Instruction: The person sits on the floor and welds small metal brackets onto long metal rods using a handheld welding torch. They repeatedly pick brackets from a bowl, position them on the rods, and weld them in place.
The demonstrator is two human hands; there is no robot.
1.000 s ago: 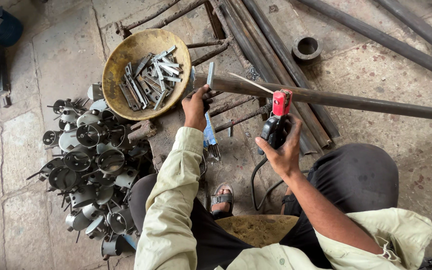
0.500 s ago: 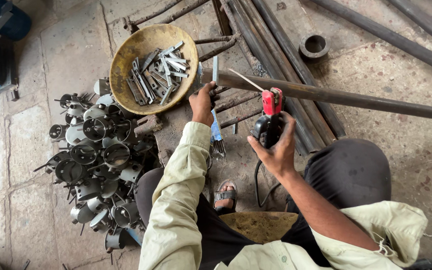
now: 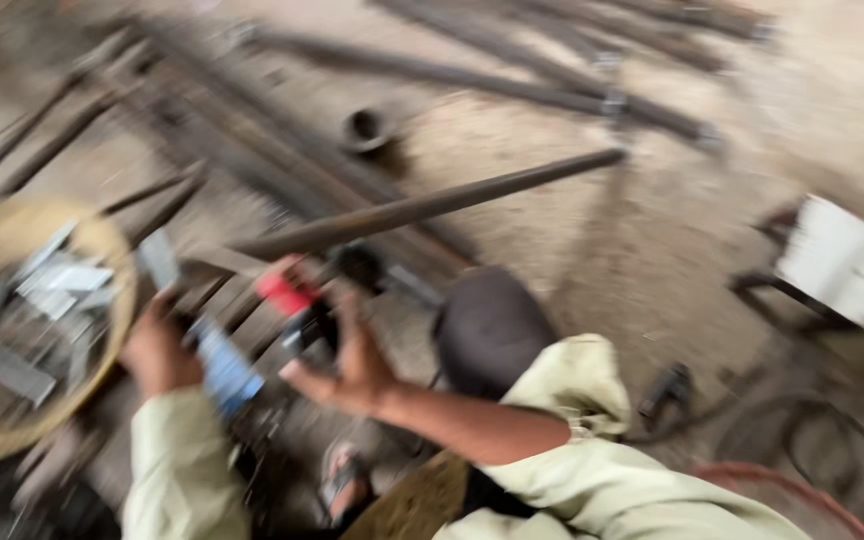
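Picture heavily smeared by motion; outlines only. Concrete floor [image 3: 572,250] strewn with long dark bars, several running across the far side. Nearest of them, one long steel pipe [image 3: 432,205] lies across the front of the seated person, long axis running from lower left near the hands up to the right, far end well away from the body. Left of it, a round yellowish pan [image 3: 102,330] holding flat grey metal strips [image 3: 42,300], just beside the left forearm. Right hand [image 3: 347,365] sits directly below the pipe's near end, fingers spread and half curled about a dark tool with a red cap [image 3: 287,295]; grip looks loose, though blur hides the contact. Left hand [image 3: 157,350] is further left, between pan and pipe, closed around something with a blue handle [image 3: 222,365]; cannot tell what kind. Right hand is the nearer to the pipe. A small dark ring [image 3: 364,127] lies beyond, apart.
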